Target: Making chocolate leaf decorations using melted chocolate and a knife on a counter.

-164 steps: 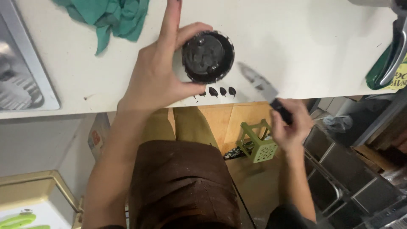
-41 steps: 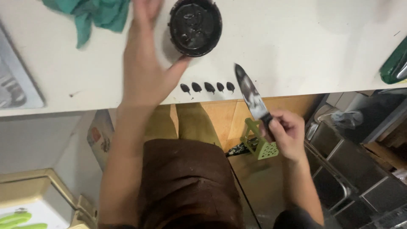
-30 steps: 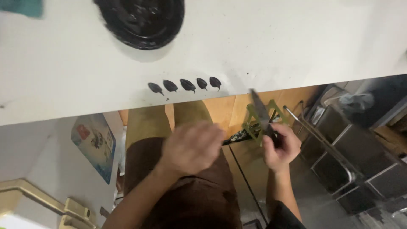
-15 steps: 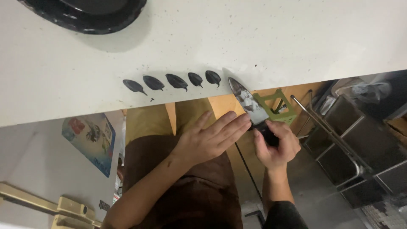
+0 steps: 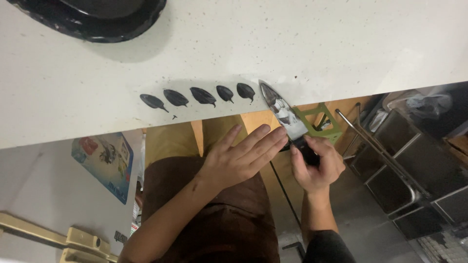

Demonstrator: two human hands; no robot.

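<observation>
My right hand is wrapped around the black handle of a short steel-bladed kitchen knife — fist closed tight on it, blade angled up so the tip rests at the near edge of the white speckled countertop. My left hand lies flat and open, fingers together, tips reaching the base of the blade. Just left of the knife tip — a row of five small dark leaf-shaped pieces along the counter edge. A black round dish sits farther back.
</observation>
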